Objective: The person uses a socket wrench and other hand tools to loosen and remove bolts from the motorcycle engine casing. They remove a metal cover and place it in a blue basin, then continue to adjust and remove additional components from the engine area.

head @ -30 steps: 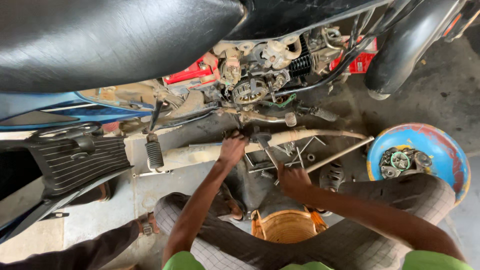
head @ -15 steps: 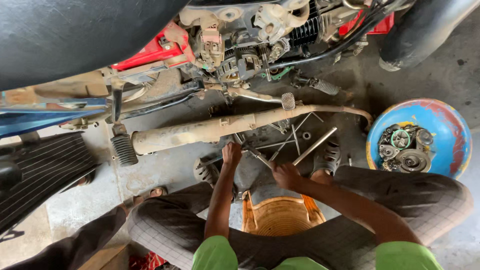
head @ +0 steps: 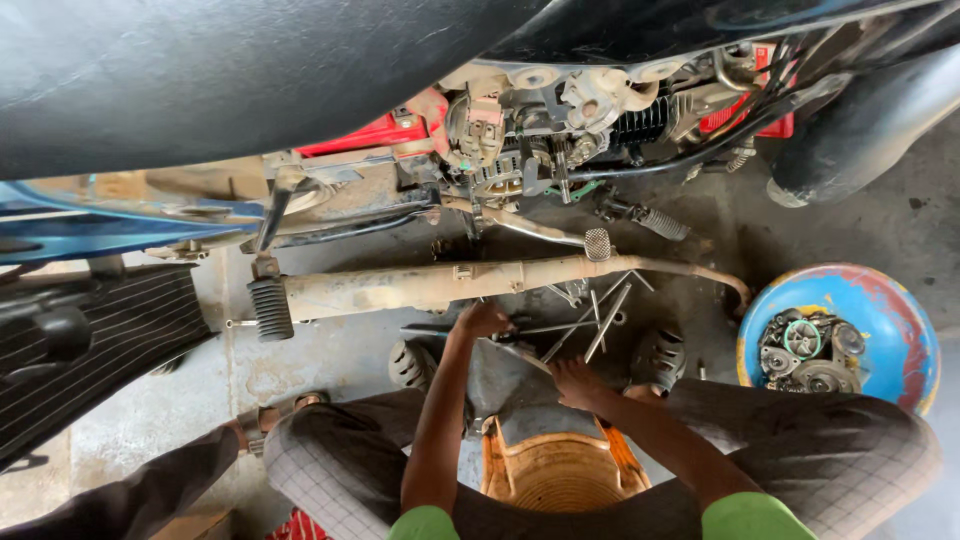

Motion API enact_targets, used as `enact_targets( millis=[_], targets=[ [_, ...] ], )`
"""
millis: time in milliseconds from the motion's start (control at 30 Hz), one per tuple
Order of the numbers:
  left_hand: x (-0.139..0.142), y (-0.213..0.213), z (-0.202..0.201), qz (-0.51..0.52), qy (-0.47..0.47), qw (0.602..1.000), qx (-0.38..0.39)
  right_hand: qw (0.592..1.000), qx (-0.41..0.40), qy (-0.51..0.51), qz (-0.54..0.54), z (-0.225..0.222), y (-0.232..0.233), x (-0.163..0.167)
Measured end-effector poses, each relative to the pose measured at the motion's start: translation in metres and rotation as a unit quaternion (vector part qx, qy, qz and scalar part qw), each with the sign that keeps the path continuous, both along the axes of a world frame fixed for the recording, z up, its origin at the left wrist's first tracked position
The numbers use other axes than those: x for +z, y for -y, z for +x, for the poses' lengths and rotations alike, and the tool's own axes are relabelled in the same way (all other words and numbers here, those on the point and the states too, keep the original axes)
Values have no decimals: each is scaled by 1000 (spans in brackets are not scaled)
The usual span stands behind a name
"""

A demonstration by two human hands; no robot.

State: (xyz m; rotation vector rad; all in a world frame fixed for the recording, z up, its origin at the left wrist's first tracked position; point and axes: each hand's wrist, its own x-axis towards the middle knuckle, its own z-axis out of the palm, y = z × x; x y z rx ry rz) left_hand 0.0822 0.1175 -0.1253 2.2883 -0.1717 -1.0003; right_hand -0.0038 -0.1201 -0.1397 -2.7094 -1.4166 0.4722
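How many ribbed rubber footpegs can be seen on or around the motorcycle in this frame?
3. One black footpeg hangs at the left end of the exhaust pipe; two more lie on the floor, one beside the left hand, one right of the right hand. Others may be hidden.

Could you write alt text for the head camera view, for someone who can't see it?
A crouching person's left hand and right hand reach among metal tools on the floor beneath a motorcycle's exhaust pipe; a blue bowl holds engine parts.
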Motion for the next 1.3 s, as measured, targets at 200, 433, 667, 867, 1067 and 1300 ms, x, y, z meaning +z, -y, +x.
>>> enact_targets(
  millis=[200, 433, 667, 867, 1067, 1300],
  targets=[
    [79, 2, 58, -465, -9, 757, 460, 921, -297, -175, 183, 71, -52, 57],
    [98, 15, 94, -706, -98, 481, 511, 913, -332, -37, 235, 177, -108, 147],
    [97, 12, 109, -758, -100, 428, 481, 930, -269, 84, 235, 181, -116, 145],
    [98, 15, 116, -762, -102, 406, 493, 900, -332, 86, 269, 179, -98, 142],
    [99, 19, 121, -765, -101, 391, 501, 930, -273, 59, 241, 177, -112, 148],
    [97, 21, 121, -771, -88, 394, 493, 914, -341, 39, 217, 179, -107, 146]
  ],
)
